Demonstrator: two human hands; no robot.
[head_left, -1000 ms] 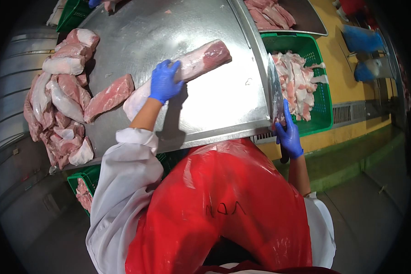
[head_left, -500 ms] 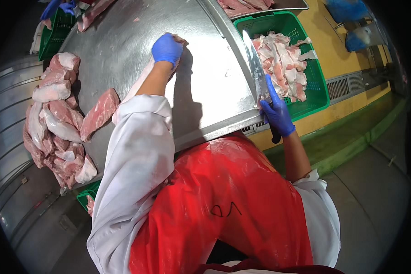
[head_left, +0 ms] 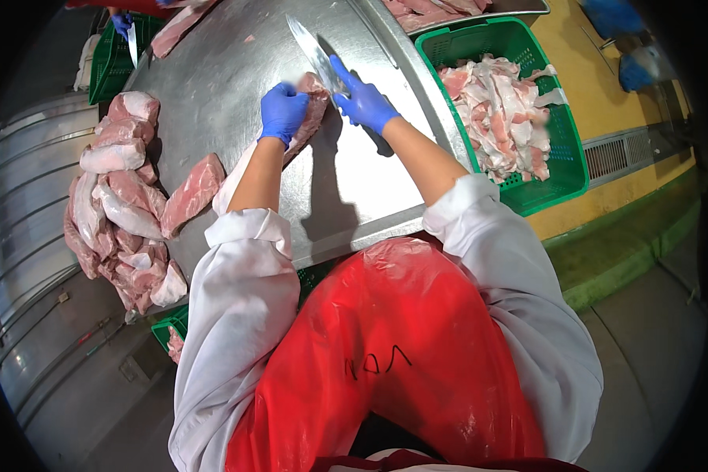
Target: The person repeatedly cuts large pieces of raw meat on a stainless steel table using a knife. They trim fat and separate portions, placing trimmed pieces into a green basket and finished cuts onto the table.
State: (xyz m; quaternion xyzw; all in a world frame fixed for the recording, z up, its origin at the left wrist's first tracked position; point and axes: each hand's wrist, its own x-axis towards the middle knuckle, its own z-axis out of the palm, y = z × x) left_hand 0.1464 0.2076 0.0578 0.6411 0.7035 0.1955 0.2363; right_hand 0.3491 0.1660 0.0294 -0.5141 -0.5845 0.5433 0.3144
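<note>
My left hand (head_left: 283, 114), in a blue glove, is closed on a long strip of raw meat (head_left: 315, 110) lying on the metal table (head_left: 228, 86). Part of the strip is hidden beneath that hand and forearm. My right hand (head_left: 363, 102), also gloved in blue, grips a knife (head_left: 311, 49) with a long, broad blade. Its blade points away and to the left, just beyond the strip's far end. Whether the edge touches the meat I cannot tell. A single thick piece of meat (head_left: 194, 195) lies to the left of my left forearm.
Along the table's left edge sits a pile of meat pieces (head_left: 122, 208). A green basket (head_left: 519, 38) of pale trimmings stands at the right, below a metal tray (head_left: 519, 9) of meat. At the far left, a co-worker's gloved hand (head_left: 121, 25) is near another knife (head_left: 133, 46) and green crate (head_left: 106, 67).
My right hand has brought the knife leftward from beside the green basket to the meat strip. My left hand still holds the strip. The co-worker's knife has come into view.
</note>
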